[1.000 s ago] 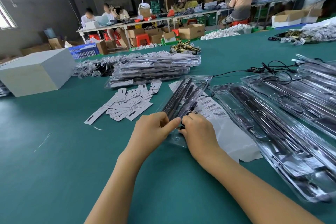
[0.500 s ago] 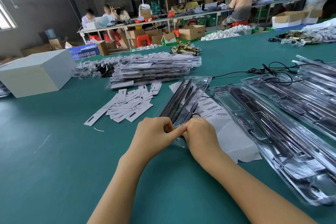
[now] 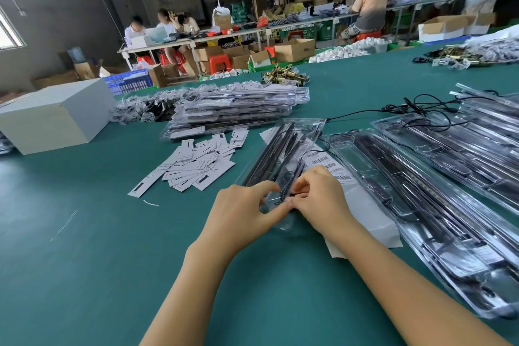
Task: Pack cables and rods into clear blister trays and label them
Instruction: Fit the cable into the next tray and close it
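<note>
Head view, near to far. Nearest: both hands at the near end of the clear blister tray [image 3: 283, 154], lying on the green table [image 3: 84, 261] in the middle. Left hand [image 3: 241, 213] with fingers curled, thumb and forefinger pressing down on the tray end. Right hand [image 3: 320, 199] pinching the black cable [image 3: 286, 185] at the same end. Compared with a second ago: fingers now parted a little, with the cable end showing between them and lying inside the tray, not above it. Probably the tucking step almost done; closing and labelling not yet done.

Just right, under the tray: sheet of barcode labels [image 3: 325, 163]; bars visible, digits too small to read. Further right: filled trays [image 3: 421, 205] in a row, loose black cables [image 3: 421, 107] behind. Left of the tray: pile of white paper tags [image 3: 196, 166] with black marks, text not readable. Farther: stack of finished packs [image 3: 238, 109], a grey box [image 3: 56, 112] at far left. No brand name readable anywhere.
</note>
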A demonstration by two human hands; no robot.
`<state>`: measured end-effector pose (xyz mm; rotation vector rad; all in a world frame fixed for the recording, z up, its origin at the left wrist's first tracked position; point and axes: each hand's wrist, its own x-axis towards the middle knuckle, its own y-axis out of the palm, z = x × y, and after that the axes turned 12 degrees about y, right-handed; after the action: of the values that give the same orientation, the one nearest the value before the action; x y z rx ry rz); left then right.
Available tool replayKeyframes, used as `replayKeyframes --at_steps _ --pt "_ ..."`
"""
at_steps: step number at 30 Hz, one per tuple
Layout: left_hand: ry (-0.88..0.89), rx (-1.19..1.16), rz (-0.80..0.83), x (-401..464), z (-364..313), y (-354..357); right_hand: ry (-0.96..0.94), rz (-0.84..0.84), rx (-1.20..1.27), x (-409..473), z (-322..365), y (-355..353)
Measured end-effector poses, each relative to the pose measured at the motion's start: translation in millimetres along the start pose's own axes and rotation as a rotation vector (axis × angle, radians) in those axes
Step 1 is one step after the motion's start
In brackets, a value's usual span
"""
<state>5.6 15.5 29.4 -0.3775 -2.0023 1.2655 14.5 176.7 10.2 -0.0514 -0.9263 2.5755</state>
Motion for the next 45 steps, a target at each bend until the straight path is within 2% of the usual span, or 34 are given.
replayKeyframes --at_steps 6,11,14,19,22,27,36,40,45 --pt "0.07 0.101 0.015 1 -2 0 -0.118 -0.102 -0.179 -7 -2 7" --pt "0.056 0.109 0.013 2 -3 1 -0.131 -0.066 -0.332 -10 3 1" --pt "0.051 0.113 0.031 2 -3 1 -0.144 -0.06 -0.292 -9 4 -1" --pt "0.057 0.09 0.03 1 -6 0 -0.053 0.019 -0.23 2 0 -8" --pt "0.02 0.073 0.033 1 -4 0 -0.086 0.049 -0.2 4 -6 -7" --pt "-0.027 0.01 0.009 0 -3 -2 -0.146 0.067 -0.316 1 -9 0" --pt "-0.09 -0.045 0.03 1 0 -4 -0.311 -0.001 -0.508 -1 -9 -2" --pt "-0.071 -0.016 0.025 0 -2 -4 -0.294 0.039 -0.62 2 -11 1" --pt "-0.029 0.032 0.06 0 -2 -4 -0.14 0.189 -0.614 18 -11 -7"
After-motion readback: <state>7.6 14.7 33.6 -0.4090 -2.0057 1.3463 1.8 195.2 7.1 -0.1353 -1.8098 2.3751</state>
